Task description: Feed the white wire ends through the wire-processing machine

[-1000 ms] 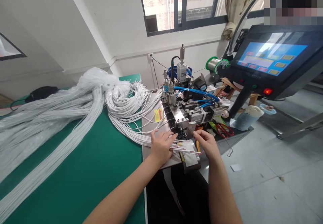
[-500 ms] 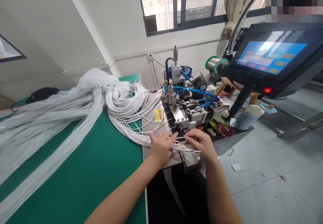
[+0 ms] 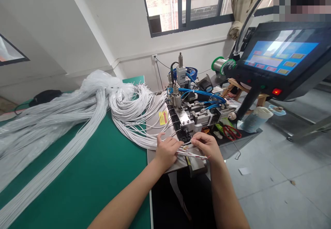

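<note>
head view, white cables [image 3: 130, 115], green table [image 3: 113, 174], window [image 3: 203, 3]

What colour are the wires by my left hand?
The wires are white, seen best in the head view.

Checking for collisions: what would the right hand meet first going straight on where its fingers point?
Likely the left hand; depth is unclear, so the black machine part could come first.
</note>
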`<control>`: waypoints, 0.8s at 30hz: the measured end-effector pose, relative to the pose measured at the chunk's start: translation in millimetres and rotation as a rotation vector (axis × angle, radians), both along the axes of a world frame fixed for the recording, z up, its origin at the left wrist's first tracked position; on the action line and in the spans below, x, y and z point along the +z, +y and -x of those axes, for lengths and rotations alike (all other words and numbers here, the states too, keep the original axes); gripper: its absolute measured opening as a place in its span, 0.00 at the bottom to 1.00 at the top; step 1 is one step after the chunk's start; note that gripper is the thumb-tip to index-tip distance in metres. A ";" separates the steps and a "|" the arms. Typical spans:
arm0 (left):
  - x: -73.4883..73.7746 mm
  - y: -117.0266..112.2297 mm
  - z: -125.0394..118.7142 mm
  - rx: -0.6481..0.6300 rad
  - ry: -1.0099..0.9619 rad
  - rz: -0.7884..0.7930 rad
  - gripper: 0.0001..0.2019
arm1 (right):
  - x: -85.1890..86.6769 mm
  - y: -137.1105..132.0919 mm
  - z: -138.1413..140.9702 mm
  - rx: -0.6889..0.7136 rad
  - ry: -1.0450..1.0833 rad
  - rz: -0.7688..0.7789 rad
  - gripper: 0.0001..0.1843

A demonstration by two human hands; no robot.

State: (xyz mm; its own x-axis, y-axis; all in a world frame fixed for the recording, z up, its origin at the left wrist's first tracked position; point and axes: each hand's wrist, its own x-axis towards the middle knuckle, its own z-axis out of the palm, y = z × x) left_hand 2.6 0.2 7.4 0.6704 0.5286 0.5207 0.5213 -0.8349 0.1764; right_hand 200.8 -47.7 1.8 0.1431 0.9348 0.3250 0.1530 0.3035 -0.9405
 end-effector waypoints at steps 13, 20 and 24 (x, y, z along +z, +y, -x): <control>1.8 -0.7 -4.8 0.092 0.077 0.044 0.27 | -9.7 10.0 -14.1 -0.229 -0.480 -0.057 0.13; 2.6 0.1 -5.9 0.089 0.067 0.068 0.24 | -20.9 19.1 -18.0 -0.149 -0.354 0.067 0.15; 3.0 -0.2 -6.0 0.093 0.063 0.081 0.24 | -26.0 22.5 -15.4 -0.099 -0.164 0.147 0.15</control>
